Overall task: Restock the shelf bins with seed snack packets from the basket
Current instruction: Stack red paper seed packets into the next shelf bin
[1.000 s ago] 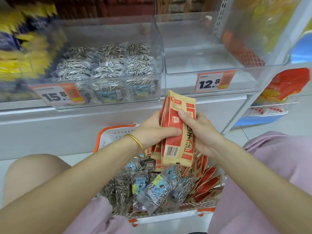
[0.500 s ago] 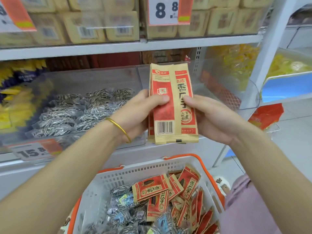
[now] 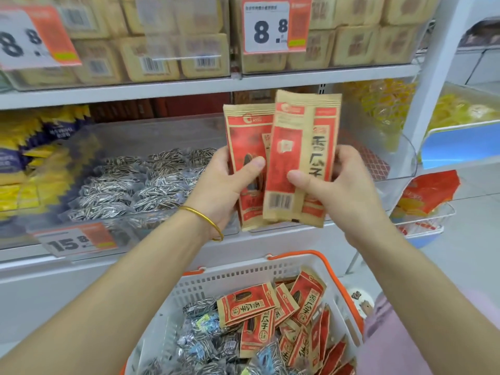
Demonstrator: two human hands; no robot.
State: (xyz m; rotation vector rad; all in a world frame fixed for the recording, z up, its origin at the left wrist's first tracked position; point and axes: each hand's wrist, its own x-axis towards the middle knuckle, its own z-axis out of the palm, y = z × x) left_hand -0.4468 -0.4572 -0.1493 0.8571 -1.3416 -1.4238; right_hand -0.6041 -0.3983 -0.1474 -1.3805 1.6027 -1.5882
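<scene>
Split since half a second back, from one squared stack into two overlapping parts, and lifted a touch higher against the shelf. Gripped in the left hand (image 3: 224, 190), thumb pressed across the front and fingers behind: red-and-tan seed packets (image 3: 243, 136), printed seed side out, count behind the front one not clear. Pinched in the right hand (image 3: 341, 190), thumb beside the barcode, fingers curled round the far edge: a second packet (image 3: 300, 147), back side out, lapping over the left lot and touching it. Both lots upright, slightly tilted, held in front of the clear right-hand bin (image 3: 400, 158), seemingly without stock, contents mostly hidden behind the packets. Just to its left, the striped-seed bin (image 3: 130, 180), already holding stock, with a 15.8 tag (image 3: 73, 242) on its front. Below the hands, the white basket (image 3: 243, 272) with orange rim, loaded with more red packets (image 3: 249, 307) and striped packs (image 3: 200, 309). Judged as mid-step: sorting and turning packets to face one way before loading. Next, probably: flip the reversed packet, square the two lots together, reach forward over the bin's front lip and set them down inside, with a firm hold on the slick wrappers throughout
</scene>
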